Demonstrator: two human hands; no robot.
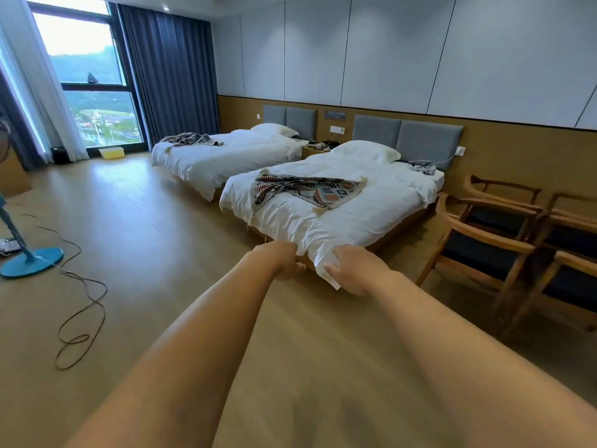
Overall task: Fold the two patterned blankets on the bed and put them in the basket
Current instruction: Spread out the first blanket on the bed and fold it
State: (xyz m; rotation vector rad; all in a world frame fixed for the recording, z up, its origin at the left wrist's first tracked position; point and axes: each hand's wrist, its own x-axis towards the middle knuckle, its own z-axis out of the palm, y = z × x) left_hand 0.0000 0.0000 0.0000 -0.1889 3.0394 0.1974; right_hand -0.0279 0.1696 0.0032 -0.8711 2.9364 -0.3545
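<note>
A patterned blanket (310,190) in orange, teal and grey lies crumpled on the white duvet (381,202) of the near bed. A second, greyer patterned blanket (190,139) lies bunched on the far bed (226,156). Both arms reach forward to the near bed's foot corner. My left hand (281,258) grips the duvet's lower edge from beneath. My right hand (355,273) pinches the hanging white corner of the same duvet. A yellow basket (111,152) sits on the floor by the window.
Wooden armchairs (504,237) stand right of the near bed. A blue fan base (30,261) and a looping cable (80,305) lie on the floor at left. A nightstand with chargers (318,145) sits between the beds. Dark curtains (168,69) hang beside the window.
</note>
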